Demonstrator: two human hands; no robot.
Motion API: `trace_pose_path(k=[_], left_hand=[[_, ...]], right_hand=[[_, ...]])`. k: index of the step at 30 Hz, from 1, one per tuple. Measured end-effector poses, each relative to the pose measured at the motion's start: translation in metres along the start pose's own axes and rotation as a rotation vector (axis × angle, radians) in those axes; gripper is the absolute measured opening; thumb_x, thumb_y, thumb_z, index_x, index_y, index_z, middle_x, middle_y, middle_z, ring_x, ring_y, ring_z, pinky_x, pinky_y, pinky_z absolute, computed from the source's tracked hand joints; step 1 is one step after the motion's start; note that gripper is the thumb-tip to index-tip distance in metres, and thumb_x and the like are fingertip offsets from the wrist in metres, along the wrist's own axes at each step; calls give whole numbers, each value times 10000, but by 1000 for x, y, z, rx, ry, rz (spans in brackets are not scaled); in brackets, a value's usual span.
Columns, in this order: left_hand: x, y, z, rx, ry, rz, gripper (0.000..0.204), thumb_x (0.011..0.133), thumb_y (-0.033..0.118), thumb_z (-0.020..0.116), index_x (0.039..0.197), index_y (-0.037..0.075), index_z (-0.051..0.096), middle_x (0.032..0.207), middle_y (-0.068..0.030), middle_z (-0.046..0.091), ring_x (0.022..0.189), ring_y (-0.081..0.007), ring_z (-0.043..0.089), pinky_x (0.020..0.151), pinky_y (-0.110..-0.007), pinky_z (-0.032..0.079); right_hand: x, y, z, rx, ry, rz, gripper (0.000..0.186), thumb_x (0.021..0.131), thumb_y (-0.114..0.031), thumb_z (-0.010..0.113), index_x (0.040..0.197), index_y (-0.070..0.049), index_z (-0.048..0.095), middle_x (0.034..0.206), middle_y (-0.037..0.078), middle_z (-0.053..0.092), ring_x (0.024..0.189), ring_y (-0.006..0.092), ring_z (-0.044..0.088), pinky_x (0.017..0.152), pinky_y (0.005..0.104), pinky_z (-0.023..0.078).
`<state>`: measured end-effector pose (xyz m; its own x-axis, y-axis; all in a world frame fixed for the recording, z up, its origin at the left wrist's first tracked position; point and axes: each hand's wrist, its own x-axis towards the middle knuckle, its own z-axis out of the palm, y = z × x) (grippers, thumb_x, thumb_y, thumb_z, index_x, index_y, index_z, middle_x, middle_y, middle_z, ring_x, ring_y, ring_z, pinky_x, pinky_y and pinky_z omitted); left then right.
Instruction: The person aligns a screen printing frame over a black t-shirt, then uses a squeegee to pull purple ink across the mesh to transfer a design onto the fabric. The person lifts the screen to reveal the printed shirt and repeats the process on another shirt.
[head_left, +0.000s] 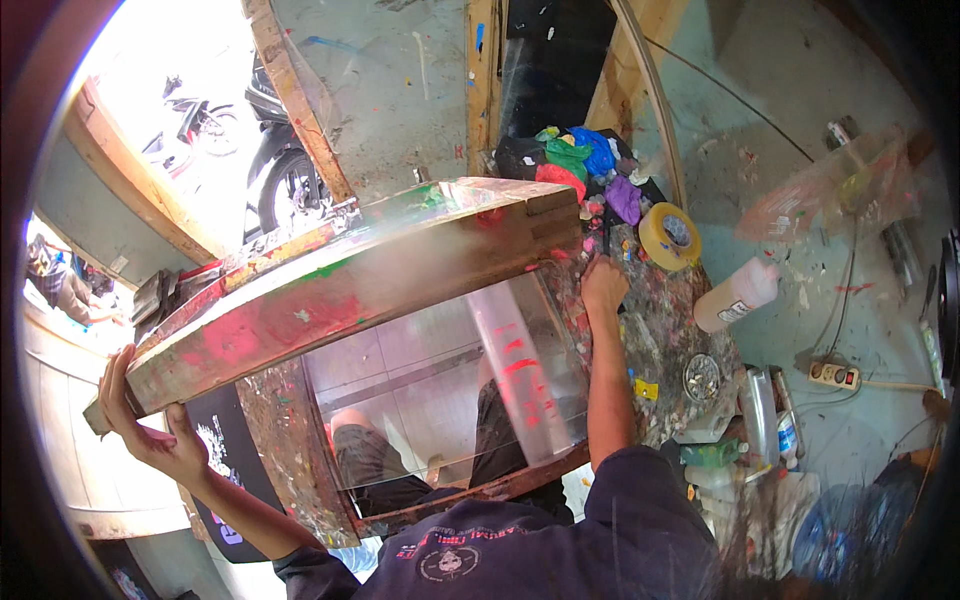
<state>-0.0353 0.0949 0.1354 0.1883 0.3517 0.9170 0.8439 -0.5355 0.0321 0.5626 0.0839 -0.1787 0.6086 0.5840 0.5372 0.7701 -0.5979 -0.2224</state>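
Observation:
My left hand (pixel 152 432) grips the near left corner of a paint-stained wooden screen-printing frame (pixel 300 315), fingers on its outer side and thumb below. The frame is tilted, its near side raised above the table. Under it, a glass pane (pixel 420 385) is set into the paint-crusted table (pixel 280 430); my legs show through the glass. A pale strip with red marks (pixel 515 370) runs along the pane's right part. My right hand (pixel 604 286) is closed by the table's right side, near the frame's right end. Whatever its fingers may hold is hidden.
Coloured rags (pixel 590 155) are heaped at the back, beside a yellow tape roll (pixel 653 238). A pale bottle (pixel 735 296) and a round dish (pixel 703 378) are on the right. A power strip (pixel 834 376) lies further right. Black printed fabric (pixel 222 470) is at left; a motorbike (pixel 292 190) stands outside.

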Motion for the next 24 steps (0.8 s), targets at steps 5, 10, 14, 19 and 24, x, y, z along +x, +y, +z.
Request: trace_pose_path(k=[5, 10, 14, 19, 24], left_hand=[[2, 1, 2, -5, 10, -2, 841, 970, 708, 584, 1388, -20, 625, 1345, -174, 664, 1331, -357, 579, 1153, -516, 403], [3, 2, 2, 0, 1, -7, 826, 974, 694, 585, 1381, -24, 627, 1344, -171, 664, 1319, -351, 582, 1150, -509, 402], [3, 2, 1, -9, 3, 3, 827, 970, 690, 591, 1380, -28, 629, 1343, -172, 666, 1317, -347, 582, 1152, -506, 398], [3, 3, 3, -11, 13, -13, 819, 971, 684, 592, 1374, -29, 637, 1340, -176, 669, 1315, -344, 585, 1152, -502, 400], [4, 2, 3, -13, 16, -12, 803, 974, 672, 599, 1372, -25, 640, 1336, -175, 672, 1309, -334, 592, 1136, -494, 420]], right_hand=[[4, 3, -2, 56, -6, 15, 336, 1033, -222, 589, 798, -12, 705, 833, 207, 730, 763, 394, 738, 697, 511, 596], [2, -4, -9, -14, -94, 80, 345, 1014, -282, 616, 832, -12, 730, 852, 224, 737, 790, 398, 746, 715, 508, 604], [5, -8, -17, -83, -109, 117, 392, 1025, -321, 591, 814, -30, 746, 812, 226, 745, 754, 414, 749, 703, 517, 606], [7, 5, 1, 13, -92, 11, 386, 1032, -293, 583, 777, -46, 734, 762, 226, 735, 708, 419, 740, 676, 527, 598], [6, 6, 2, 98, -64, -32, 356, 1024, -252, 597, 776, -27, 719, 773, 243, 729, 693, 431, 729, 659, 535, 585]])
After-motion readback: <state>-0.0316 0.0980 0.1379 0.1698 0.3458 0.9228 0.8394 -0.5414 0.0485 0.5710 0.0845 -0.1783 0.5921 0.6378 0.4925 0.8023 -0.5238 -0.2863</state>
